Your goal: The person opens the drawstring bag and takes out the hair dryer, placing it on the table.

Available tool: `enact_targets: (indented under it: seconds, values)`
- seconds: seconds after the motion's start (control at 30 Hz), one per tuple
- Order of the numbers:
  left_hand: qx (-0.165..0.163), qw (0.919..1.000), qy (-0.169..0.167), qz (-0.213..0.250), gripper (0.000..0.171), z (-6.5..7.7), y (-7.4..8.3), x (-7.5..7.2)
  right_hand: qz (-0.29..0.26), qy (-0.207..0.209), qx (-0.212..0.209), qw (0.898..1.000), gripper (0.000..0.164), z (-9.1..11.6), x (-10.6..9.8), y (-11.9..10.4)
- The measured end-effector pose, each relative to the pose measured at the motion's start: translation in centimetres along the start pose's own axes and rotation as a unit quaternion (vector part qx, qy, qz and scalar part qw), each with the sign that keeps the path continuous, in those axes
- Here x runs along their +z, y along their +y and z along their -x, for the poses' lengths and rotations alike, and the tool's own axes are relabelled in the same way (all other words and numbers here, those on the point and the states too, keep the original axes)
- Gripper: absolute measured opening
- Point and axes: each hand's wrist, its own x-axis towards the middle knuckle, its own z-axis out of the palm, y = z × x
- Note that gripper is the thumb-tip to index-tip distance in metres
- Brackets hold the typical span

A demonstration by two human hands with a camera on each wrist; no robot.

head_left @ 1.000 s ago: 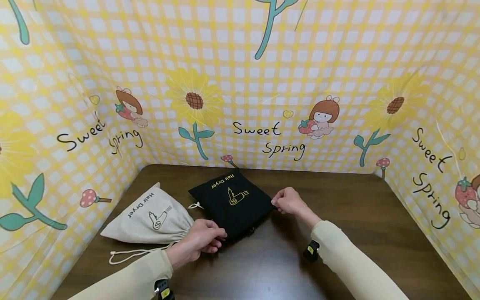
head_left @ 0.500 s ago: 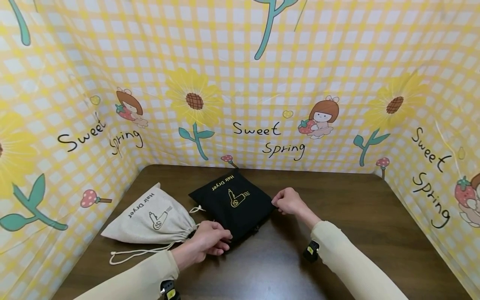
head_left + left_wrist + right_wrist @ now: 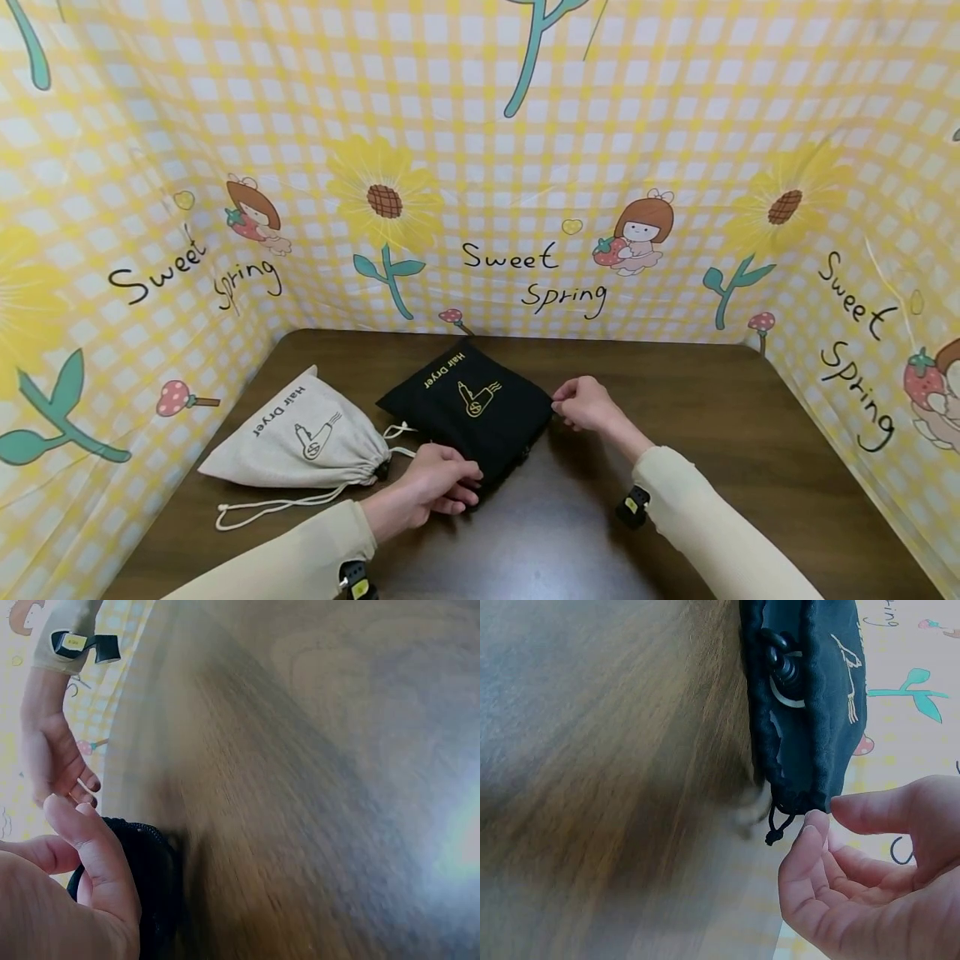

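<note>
A black drawstring bag (image 3: 480,408) lies on the table, printed in yellow with "Hair Dryer" and a dryer outline. My left hand (image 3: 438,487) pinches its near left corner in the head view. At the bag's right corner my right hand (image 3: 588,406) pinches the cloth between thumb and fingertips. The right wrist view looks into the bag's parted mouth, where a black ribbed cord end (image 3: 784,669) shows against a pale curved rim. A knotted black drawstring (image 3: 774,835) hangs by the right fingertips. In the left wrist view the fingers partly hide the bag (image 3: 154,877).
A beige drawstring bag (image 3: 300,437), printed "Hair Dryer", lies left of the black bag, its mouth gathered. Its white cord (image 3: 281,505) trails on the brown table (image 3: 675,500). A yellow checked cloth (image 3: 510,150) walls the back and sides.
My left hand has moved to the right with the black bag's near left corner. More of the beige bag's gathered mouth and white cord now shows. The right hand has shifted slightly right.
</note>
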Motion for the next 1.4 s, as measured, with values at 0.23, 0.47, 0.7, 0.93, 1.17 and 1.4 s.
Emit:
enact_targets:
  seconds: [0.23, 0.47, 0.7, 0.93, 1.17, 1.4]
  values:
    - [0.004, 0.9999, -0.010, 0.006, 0.004, -0.1, 0.0, 1.1, -0.003, 0.007, 0.014, 1.000, 0.009, 0.5, -0.6, 0.5]
    - [-0.005, 0.9997, -0.019, 0.012, 0.003, -0.4, -0.1, 2.1, 0.006, 0.006, 0.023, 1.000, 0.009, 1.0, -0.8, 1.2]
    - [0.002, 0.9997, -0.024, 0.010, 0.007, -0.3, 0.0, 3.3, 0.017, -0.001, 0.024, 1.000, 0.010, 1.4, -1.1, 1.5]
    - [-0.003, 0.9996, -0.028, 0.010, 0.007, -0.2, 0.4, 4.2, 0.017, -0.019, 0.019, 0.999, 0.012, 1.7, -1.0, 1.8]
    - [-0.010, 0.9997, -0.020, -0.003, 0.009, -0.4, 0.7, 5.2, 0.013, -0.022, 0.010, 1.000, 0.011, 1.8, -1.1, 2.2]
    - [-0.014, 0.9998, -0.016, -0.001, 0.009, -0.9, 0.9, 5.9, 0.018, -0.038, 0.008, 0.999, 0.010, 1.8, -1.0, 2.1]
